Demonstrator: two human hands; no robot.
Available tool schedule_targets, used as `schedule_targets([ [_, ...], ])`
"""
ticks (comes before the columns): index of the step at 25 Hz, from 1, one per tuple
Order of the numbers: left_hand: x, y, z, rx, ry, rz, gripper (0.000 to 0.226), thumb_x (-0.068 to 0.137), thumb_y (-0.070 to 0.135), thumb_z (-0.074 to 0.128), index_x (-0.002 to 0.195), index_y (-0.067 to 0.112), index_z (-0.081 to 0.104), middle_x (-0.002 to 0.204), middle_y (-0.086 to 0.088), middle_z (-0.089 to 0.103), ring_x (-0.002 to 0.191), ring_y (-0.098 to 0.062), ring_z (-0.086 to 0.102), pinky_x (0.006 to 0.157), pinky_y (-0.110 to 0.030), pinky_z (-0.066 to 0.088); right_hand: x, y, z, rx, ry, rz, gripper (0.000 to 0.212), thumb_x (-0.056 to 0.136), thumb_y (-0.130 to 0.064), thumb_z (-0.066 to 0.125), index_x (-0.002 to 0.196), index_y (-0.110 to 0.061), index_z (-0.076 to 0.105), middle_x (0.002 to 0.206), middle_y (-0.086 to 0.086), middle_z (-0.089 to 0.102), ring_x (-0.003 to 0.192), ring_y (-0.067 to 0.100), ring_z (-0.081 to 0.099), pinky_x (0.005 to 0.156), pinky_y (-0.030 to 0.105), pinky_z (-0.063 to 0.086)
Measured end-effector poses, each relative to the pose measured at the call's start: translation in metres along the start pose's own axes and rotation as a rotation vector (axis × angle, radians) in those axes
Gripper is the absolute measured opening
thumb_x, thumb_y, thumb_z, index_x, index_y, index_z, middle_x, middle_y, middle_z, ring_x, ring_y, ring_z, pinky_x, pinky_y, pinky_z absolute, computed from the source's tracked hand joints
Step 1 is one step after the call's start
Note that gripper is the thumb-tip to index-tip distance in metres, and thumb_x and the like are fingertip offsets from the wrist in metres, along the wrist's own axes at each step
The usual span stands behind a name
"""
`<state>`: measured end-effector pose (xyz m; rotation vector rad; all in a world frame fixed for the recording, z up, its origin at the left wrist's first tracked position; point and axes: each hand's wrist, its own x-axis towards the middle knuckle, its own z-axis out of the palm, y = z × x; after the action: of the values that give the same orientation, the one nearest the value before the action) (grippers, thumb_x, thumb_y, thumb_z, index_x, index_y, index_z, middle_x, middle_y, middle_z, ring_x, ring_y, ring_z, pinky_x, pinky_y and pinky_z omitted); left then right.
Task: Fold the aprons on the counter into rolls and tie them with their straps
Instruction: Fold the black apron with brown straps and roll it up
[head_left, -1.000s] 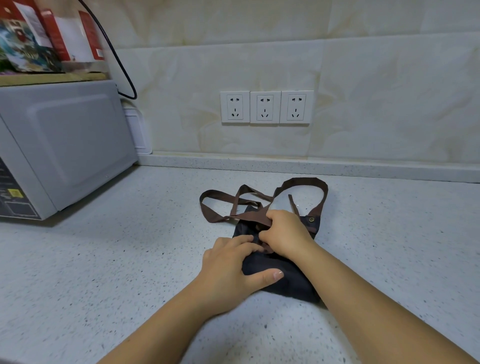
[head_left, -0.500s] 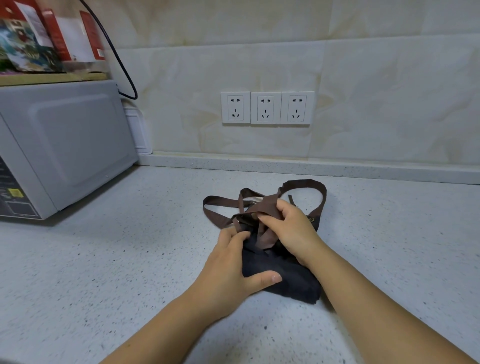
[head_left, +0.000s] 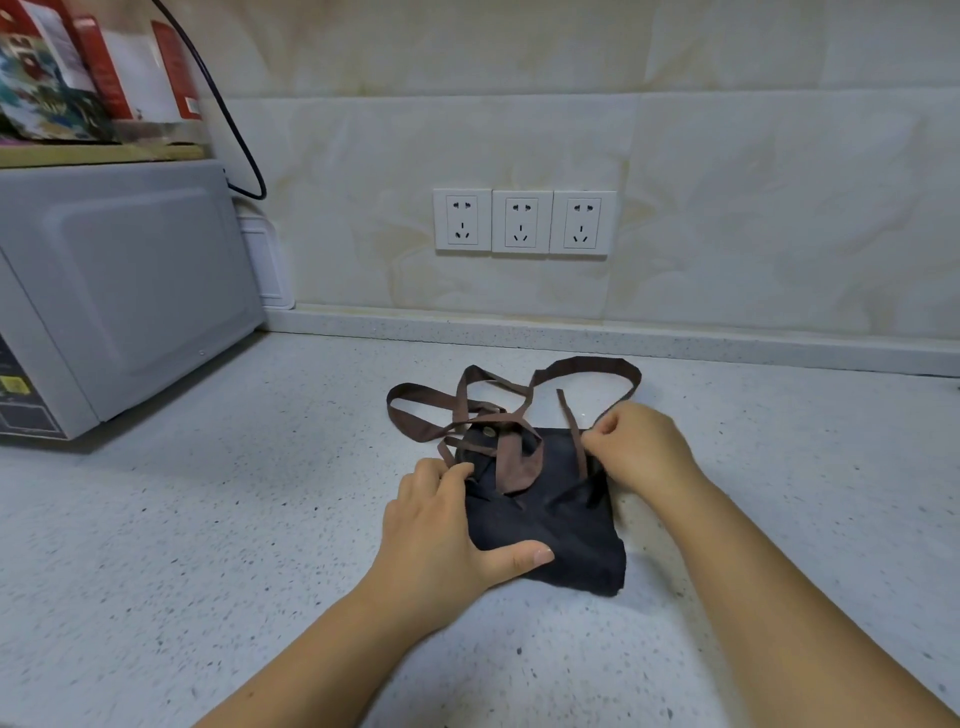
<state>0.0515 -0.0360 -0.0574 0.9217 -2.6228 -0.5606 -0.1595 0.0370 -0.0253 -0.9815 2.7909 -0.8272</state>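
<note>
- the apron (head_left: 550, 525), a dark folded bundle, lies flat on the speckled table (head_left: 208, 545), not rolled or tied.
- its brown straps (head_left: 587, 366) sprawl in loose loops off the apron's far edge, and some cross over its top.
- my left grip (head_left: 441, 530) rests palm down on the apron's left edge, with the thumb stretched flat across the near part and the fingers only lightly bent, clasping nothing.
- my right grip (head_left: 639, 447) sits at the apron's far right corner, fingers curled in and pinching a thin strap.
- three white sockets (head_left: 522, 222) sit on the wall beyond the apron.
- a grey microwave (head_left: 119, 291) stands well to the apron's left, with boxes (head_left: 78, 78) on a board on top of it.
</note>
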Motion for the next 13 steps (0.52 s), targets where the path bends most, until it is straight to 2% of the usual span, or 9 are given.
schedule_targets([
  [1,0.0,0.001,0.0,0.102,0.019,0.015,0.127,0.044,0.102,0.017,0.144,0.026,0.028,0.125,0.013,0.028,0.121,-0.01,0.03,0.104,-0.028,0.03,0.001,0.0,0.007,-0.091,-0.063,0.044,0.029,0.084,-0.037,0.062,0.066,-0.016,0.053,0.066,-0.001,0.054,0.064,0.019,0.052,0.055,0.027,0.037],
  [3,0.0,0.001,0.001,0.207,0.046,0.033,0.12,0.049,0.1,0.008,0.141,0.027,0.032,0.122,0.013,0.029,0.117,-0.011,0.03,0.101,-0.028,0.028,0.001,-0.002,0.018,-0.18,-0.114,0.097,0.039,0.082,-0.05,0.065,0.071,-0.015,0.053,0.076,0.002,0.06,0.075,0.022,0.058,0.058,0.028,0.039],
  [5,-0.001,0.001,0.002,0.246,0.066,0.042,0.118,0.05,0.098,0.002,0.139,0.027,0.034,0.121,0.012,0.029,0.116,-0.011,0.03,0.099,-0.028,0.027,0.0,-0.004,0.02,-0.163,-0.112,0.063,0.032,0.084,-0.043,0.065,0.079,-0.012,0.057,0.087,0.006,0.065,0.082,0.024,0.061,0.059,0.029,0.041],
  [8,-0.001,-0.001,0.003,0.288,0.102,0.05,0.122,0.047,0.098,-0.01,0.134,0.028,0.038,0.121,0.012,0.028,0.115,-0.011,0.029,0.097,-0.028,0.026,-0.01,-0.011,0.015,0.035,-0.044,-0.026,0.022,0.085,-0.027,0.063,0.079,-0.006,0.061,0.082,0.008,0.067,0.074,0.022,0.06,0.059,0.03,0.042],
  [11,-0.002,0.0,0.004,0.304,0.108,0.045,0.125,0.045,0.097,-0.015,0.134,0.028,0.038,0.125,0.011,0.029,0.116,-0.012,0.03,0.098,-0.029,0.027,-0.023,-0.019,0.003,0.28,0.118,-0.047,0.031,0.089,-0.032,0.059,0.078,-0.003,0.063,0.075,0.012,0.065,0.062,0.022,0.053,0.057,0.03,0.041],
  [13,-0.002,0.0,0.004,0.3,0.114,0.046,0.124,0.045,0.097,-0.015,0.133,0.028,0.039,0.125,0.011,0.03,0.117,-0.012,0.03,0.098,-0.029,0.028,-0.035,-0.022,-0.008,0.501,0.157,-0.011,0.033,0.094,-0.034,0.054,0.08,-0.007,0.066,0.075,0.008,0.069,0.06,0.022,0.053,0.059,0.033,0.043],
])
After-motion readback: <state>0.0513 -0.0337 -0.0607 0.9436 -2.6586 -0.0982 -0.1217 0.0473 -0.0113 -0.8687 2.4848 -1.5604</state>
